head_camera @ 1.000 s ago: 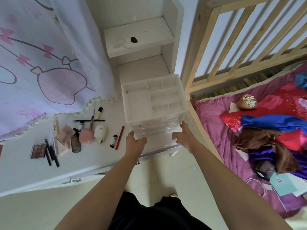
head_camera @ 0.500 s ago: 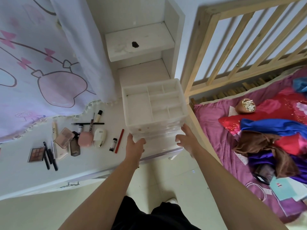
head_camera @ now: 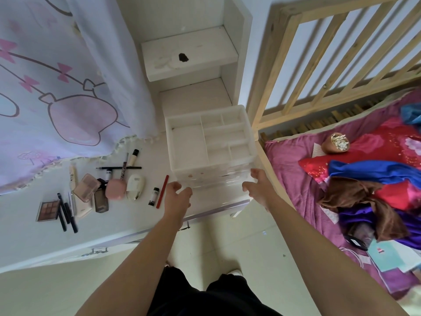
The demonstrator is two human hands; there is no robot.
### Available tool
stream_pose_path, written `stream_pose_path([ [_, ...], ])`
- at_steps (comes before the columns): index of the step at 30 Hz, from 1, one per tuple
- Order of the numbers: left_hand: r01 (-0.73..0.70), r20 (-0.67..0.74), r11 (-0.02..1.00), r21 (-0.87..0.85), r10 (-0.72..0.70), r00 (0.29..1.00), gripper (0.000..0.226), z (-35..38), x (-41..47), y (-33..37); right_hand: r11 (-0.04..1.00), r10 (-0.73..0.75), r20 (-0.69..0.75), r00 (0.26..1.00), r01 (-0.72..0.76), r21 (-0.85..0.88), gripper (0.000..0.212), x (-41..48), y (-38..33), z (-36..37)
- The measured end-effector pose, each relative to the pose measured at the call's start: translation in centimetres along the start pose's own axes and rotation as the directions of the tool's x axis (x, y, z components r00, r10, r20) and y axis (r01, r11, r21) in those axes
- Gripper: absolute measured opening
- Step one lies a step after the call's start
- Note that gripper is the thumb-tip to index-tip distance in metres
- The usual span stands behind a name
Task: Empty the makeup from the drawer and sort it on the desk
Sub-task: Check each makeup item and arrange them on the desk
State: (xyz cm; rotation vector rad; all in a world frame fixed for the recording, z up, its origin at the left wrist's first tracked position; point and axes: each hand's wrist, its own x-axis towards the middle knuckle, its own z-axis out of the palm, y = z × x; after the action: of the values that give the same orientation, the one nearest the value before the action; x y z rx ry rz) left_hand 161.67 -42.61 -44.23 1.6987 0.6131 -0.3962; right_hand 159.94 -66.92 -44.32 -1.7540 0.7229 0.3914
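While both arms reach forward, left hand (head_camera: 177,197) hovers at front left corner of clear drawer organizer (head_camera: 209,144), fingers curled loosely, apart from it. Right hand (head_camera: 258,187) at front right corner, fingers spread, fingertips at or touching drawer front; cannot tell which. Organizer sits on white surface (head_camera: 27,238), top tray compartments empty. Makeup spread left of it: eyeshadow palette (head_camera: 48,210), pink compact (head_camera: 115,188), red pencil (head_camera: 162,194).
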Motion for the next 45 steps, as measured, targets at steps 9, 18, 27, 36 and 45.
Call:
stream_pose_path([
  [9, 0.016, 0.056, 1.0, -0.01, -0.016, 0.998, 0.069, 0.6, -1.0, -0.7, 0.996, -0.007, -0.01, 1.0, 0.007, -0.086, 0.063, 0.5, -0.1, 0.0],
  [18, 0.042, 0.002, 0.998, -0.042, -0.042, 0.999, 0.069, 1.5, -1.2, 0.2, 0.988, 0.054, 0.029, 0.998, -0.057, 0.143, 0.063, 1.1, 0.7, 0.5],
  [27, 0.022, 0.007, 0.989, 0.146, -0.023, 1.0, 0.037, -0.3, -0.8, -0.8, 0.985, 0.082, -0.034, 0.996, -0.076, 0.156, 0.054, 1.1, 0.7, 0.5],
  [36, 0.015, 0.207, 0.965, 0.261, -0.071, 0.976, 0.065, -1.6, -1.3, -0.1, 0.981, 0.151, -0.082, 0.985, -0.139, 0.136, 0.038, 1.3, 1.6, 0.6],
  [45, -0.002, 0.346, 0.959, 0.283, -0.1, 0.933, 0.083, -1.9, -2.0, -0.3, 0.98, 0.133, -0.062, 0.989, -0.14, -0.139, 0.039, 0.0, 2.6, 0.2],
])
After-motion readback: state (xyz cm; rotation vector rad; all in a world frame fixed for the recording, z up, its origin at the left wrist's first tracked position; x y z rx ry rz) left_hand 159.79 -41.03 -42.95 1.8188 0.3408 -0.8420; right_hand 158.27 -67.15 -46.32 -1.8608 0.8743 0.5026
